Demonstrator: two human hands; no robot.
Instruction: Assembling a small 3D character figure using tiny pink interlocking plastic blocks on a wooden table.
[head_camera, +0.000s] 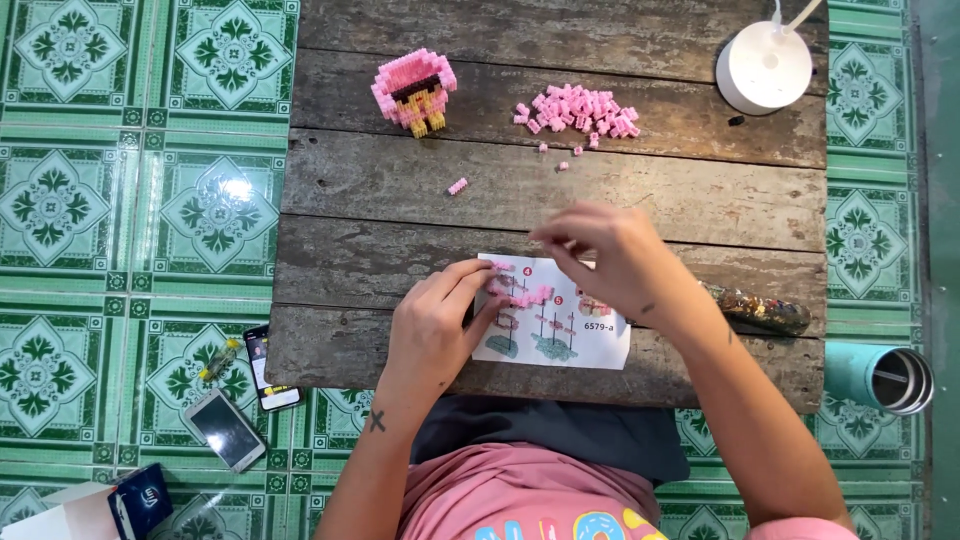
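The left hand (432, 325) lies palm down on the table (420, 190), fingers curled, its fingertips pinching a small pink brick assembly (520, 296) that rests on the instruction sheet (590, 345). The wrist comes up from the near edge, with a small cross mark on the forearm. The right hand (610, 262) hovers just above the sheet's top edge, wrist bent, thumb and forefinger pressed narrow together at the left; whether a brick sits between them cannot be told. Its forearm runs down to the lower right corner.

The sheet lies near the table's front edge, printed with pink and green build steps. To its right, touching the table's right end, lies a clear bag (765, 310) stuffed with dark mixed pieces. Farther up, a loose pile of pink bricks (580, 112) sits well apart from the hands, with one stray brick (458, 186) nearer the middle. A finished pink and yellow model (414, 90) stands at the upper left. A round white lamp base (763, 67) occupies the top right corner.

Off the table, on the green tiled floor (90, 200), a teal cup (882, 376) lies on its side, its open mouth showing only a dark inside. Two phones (245, 400) lie at the lower left beside a box (90, 510).
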